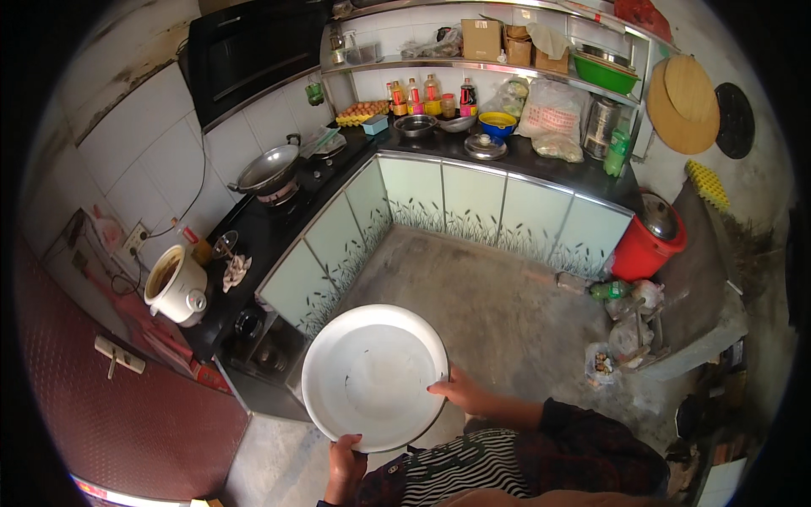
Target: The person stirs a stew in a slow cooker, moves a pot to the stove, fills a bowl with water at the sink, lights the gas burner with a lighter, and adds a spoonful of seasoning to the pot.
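A large round white basin [386, 380] is held out before me, its inside facing up and holding nothing that I can see. Small dark marks show on its bottom. My left hand [346, 459] grips the near-left rim, thumb over the edge. On the right side of the rim, my right hand [462, 388] has its thumb inside and its fingers hidden beneath. Below the basin lies a grey concrete floor [456, 285].
An L-shaped black countertop [355, 152] carries a wok [269, 170], a cream electric pot [177, 285], a tray of eggs [362, 113] and bottles. A red bucket [649, 244] stands right, near bagged items [630, 336] on the floor. A dark red door [139, 412] is at left.
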`<state>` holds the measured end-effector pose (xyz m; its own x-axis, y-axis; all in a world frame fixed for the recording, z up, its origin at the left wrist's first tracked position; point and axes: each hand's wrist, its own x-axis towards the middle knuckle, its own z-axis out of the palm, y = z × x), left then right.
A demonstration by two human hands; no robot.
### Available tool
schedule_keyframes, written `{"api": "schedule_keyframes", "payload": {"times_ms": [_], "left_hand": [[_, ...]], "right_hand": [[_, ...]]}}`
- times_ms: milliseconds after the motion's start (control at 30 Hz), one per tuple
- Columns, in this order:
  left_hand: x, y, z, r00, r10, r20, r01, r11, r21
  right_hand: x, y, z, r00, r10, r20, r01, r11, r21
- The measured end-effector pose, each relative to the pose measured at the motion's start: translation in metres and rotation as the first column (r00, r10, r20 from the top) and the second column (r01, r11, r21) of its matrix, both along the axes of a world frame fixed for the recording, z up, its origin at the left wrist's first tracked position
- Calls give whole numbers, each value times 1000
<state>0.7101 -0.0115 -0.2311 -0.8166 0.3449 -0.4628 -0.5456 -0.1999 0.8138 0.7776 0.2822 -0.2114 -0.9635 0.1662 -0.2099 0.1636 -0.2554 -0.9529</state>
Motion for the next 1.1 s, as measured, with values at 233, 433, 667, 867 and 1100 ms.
{"api": "schedule_keyframes", "payload": {"times_ms": [233, 433, 667, 867, 1100], "left_hand": [[-121, 95, -4, 817, -406, -409, 169, 847, -503], [-200, 214, 31, 965, 78, 250, -127, 974, 187], [-331, 308, 36, 965, 103, 243, -151, 971, 187], [-466, 373, 14, 976, 55, 212, -113, 955, 273], [-610, 438, 16, 981, 33, 189, -81, 964, 252]], "right_hand": [[-107, 112, 37, 998, 30, 56, -23, 993, -112], [-215, 222, 28, 977, 134, 164, -110, 983, -148], [-348, 324, 23, 982, 136, 133, -89, 946, -311], [-482, 423, 0, 972, -24, 235, 90, 958, -273], [-600, 557, -21, 921, -281, 269, 328, 933, -147]]}}
